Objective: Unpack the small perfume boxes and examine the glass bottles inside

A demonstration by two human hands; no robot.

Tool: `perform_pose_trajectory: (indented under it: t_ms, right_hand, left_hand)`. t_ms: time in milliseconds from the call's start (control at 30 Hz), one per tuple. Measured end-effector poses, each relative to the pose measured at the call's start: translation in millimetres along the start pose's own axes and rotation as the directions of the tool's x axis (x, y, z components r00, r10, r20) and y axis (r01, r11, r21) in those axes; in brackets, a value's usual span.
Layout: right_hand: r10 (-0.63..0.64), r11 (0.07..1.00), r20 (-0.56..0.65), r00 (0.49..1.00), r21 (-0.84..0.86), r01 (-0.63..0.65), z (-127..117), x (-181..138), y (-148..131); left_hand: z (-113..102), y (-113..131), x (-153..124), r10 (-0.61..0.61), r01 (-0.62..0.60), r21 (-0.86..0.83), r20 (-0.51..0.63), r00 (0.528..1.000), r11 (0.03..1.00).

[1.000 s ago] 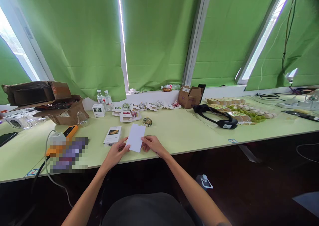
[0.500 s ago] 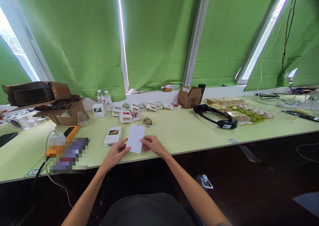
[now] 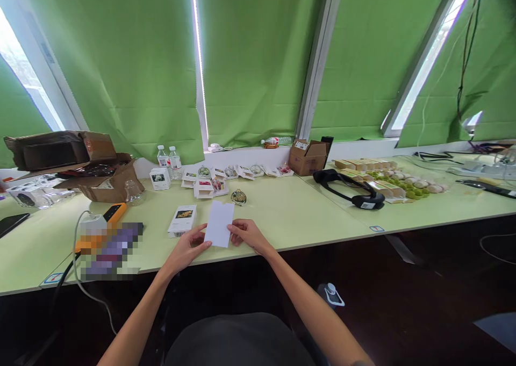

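Note:
A blank white card (image 3: 219, 224) is held up just above the front edge of the table (image 3: 282, 221). My left hand (image 3: 188, 248) pinches its lower left side, thumb on the near face. On the right side, my right hand (image 3: 248, 234) grips it between thumb and curled fingers. Left of the card lies a white box (image 3: 183, 221) with a picture of something golden on it. Just behind the card sits a round gold ornament (image 3: 238, 196). Whatever is on the card's far side is hidden.
Several small opened white boxes with ornaments (image 3: 212, 186) stand in rows at the back. A black headset (image 3: 350, 191) and egg-carton-like trays (image 3: 403, 183) lie to the right. Cardboard boxes (image 3: 108, 186), a power bank with a cable (image 3: 113, 215) and water bottles (image 3: 174, 162) are leftward.

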State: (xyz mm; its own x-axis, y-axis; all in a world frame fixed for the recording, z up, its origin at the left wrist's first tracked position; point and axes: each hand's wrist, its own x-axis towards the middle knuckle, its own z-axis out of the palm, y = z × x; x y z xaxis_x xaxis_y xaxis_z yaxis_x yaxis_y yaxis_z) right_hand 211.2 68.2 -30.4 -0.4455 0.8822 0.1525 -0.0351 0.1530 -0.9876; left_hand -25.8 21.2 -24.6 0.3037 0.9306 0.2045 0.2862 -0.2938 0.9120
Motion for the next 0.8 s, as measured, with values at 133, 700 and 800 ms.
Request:
perform_pose_trajectory:
  t_ms: [133, 700, 800]
  right_hand:
    - [0.0, 1.0, 0.011, 1.0, 0.006, 0.0, -1, 2, 3]
    - [0.031, 0.999, -0.029, 0.999, 0.041, -0.03, -1, 3, 2]
    - [0.034, 0.999, -0.029, 0.999, 0.041, -0.033, 0, 2, 1]
  left_hand:
    - [1, -2, 1, -0.012, 0.012, -0.005, -0.019, 1.0, 1.0]
    - [11, -7, -1, 0.443, -0.061, 0.659, -0.433, 0.785, 0.75]
    - [4, -14, -1, 0.471, 0.038, 0.802, -0.388, 0.792, 0.597]
